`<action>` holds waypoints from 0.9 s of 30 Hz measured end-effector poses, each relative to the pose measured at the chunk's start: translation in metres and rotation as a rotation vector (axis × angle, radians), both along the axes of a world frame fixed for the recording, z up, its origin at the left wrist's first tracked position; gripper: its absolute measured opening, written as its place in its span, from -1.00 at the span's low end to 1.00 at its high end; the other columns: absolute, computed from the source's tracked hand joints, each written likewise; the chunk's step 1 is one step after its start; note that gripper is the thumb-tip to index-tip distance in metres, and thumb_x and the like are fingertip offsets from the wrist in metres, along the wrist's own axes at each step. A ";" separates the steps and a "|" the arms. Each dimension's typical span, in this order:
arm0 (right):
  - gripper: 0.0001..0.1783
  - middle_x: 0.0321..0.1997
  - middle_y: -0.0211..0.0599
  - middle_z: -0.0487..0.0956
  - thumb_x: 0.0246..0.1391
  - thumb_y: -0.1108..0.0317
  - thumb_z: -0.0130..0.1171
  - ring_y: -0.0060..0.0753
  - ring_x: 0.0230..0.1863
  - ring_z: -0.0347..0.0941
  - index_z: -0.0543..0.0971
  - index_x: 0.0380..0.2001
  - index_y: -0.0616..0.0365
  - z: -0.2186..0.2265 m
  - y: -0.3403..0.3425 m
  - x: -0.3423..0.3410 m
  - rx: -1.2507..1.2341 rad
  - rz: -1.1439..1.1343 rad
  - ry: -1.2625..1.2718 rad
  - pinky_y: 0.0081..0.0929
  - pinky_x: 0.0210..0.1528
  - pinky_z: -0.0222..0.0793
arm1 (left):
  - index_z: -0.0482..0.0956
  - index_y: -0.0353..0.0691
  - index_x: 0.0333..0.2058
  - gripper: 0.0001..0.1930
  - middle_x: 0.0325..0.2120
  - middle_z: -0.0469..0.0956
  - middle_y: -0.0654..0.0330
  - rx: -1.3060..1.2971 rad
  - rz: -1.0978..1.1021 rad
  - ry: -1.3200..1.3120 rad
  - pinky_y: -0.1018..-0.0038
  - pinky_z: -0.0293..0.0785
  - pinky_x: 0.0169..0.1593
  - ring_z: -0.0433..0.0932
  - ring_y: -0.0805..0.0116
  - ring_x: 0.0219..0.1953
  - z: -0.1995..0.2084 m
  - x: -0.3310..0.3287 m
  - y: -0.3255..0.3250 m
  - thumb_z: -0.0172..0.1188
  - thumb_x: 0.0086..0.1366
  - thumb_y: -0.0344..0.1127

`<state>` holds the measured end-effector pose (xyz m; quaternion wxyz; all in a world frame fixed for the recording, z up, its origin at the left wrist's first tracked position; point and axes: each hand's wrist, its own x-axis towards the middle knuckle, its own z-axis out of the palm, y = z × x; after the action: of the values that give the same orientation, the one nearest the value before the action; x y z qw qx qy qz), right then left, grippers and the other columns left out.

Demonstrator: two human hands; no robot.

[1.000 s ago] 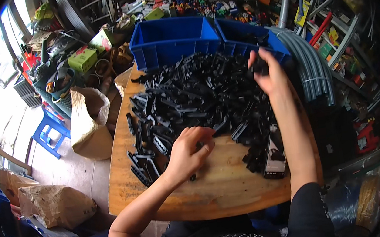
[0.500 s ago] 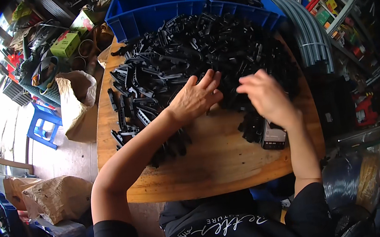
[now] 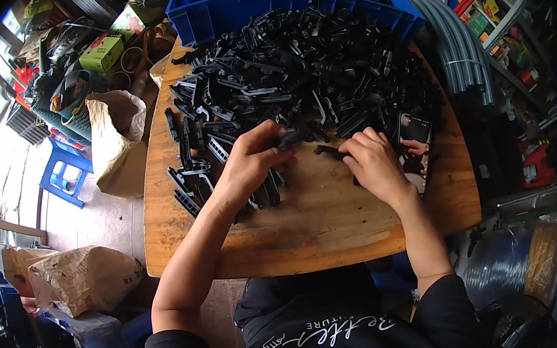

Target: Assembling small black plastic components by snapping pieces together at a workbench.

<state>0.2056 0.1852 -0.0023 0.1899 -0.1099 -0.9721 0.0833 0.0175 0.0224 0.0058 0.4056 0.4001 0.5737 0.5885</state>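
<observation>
My left hand (image 3: pixel 250 162) pinches a small black plastic part (image 3: pixel 291 137) between thumb and fingers, just in front of the pile. The part is blurred, so its exact kind does not show. My right hand (image 3: pixel 375 161) is closed on another dark plastic piece (image 3: pixel 328 150), whose end sticks out to the left of the fingers. Behind both hands, a wide heap of black plastic parts (image 3: pixel 260 73) covers the far half of the wooden table (image 3: pixel 313 235). Several longer slotted pieces (image 3: pixel 189 201) lie by my left forearm.
A phone (image 3: pixel 414 132) with a lit screen is right of my right hand. Two blue bins (image 3: pixel 239 10) stand beyond the heap. Left of the table are paper sacks (image 3: pixel 114 148) and a blue stool (image 3: pixel 67 172); grey tubing (image 3: pixel 457 50) hangs at the right.
Both hands have come back from the heap toward me, and dark parts now show in their fingers. More of the phone is visible. The view has shifted slightly.
</observation>
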 end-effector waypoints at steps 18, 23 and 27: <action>-0.89 -0.32 -0.29 0.46 0.04 0.57 0.07 -0.46 -0.32 0.40 0.52 -0.32 0.26 0.014 -0.010 -0.027 -0.334 -0.062 0.231 -0.57 -0.27 0.34 | 0.50 -0.27 -0.25 -0.86 -0.62 0.39 0.36 -0.055 0.049 -0.122 0.67 0.22 -0.52 0.32 0.63 -0.59 0.007 0.007 -0.004 0.10 0.21 -0.39; -0.86 -0.25 -0.42 0.45 0.07 0.51 0.19 -0.71 -0.34 0.33 0.56 -0.26 0.29 0.030 -0.034 -0.014 -0.797 0.192 0.249 -0.76 -0.30 0.27 | 0.39 -0.33 -0.14 -0.75 -0.34 0.42 0.28 -0.036 0.033 0.097 0.61 0.29 -0.15 0.31 0.58 -0.25 -0.013 0.016 0.001 0.06 0.17 -0.50; -0.79 -0.30 -0.41 0.50 -0.01 0.48 0.29 -0.70 -0.33 0.38 0.58 -0.27 0.30 0.027 -0.038 -0.017 -0.758 0.144 0.387 -0.75 -0.32 0.32 | 0.29 -0.36 -0.29 -0.69 -0.58 0.44 -0.05 -0.009 -0.026 0.388 0.25 0.38 -0.37 0.48 -0.01 -0.48 0.001 0.023 -0.002 0.20 0.05 -0.38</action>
<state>0.1889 0.1474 0.0243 0.3084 -0.0861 -0.8245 0.4667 0.0406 0.0203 0.0065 0.2969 0.5116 0.6384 0.4925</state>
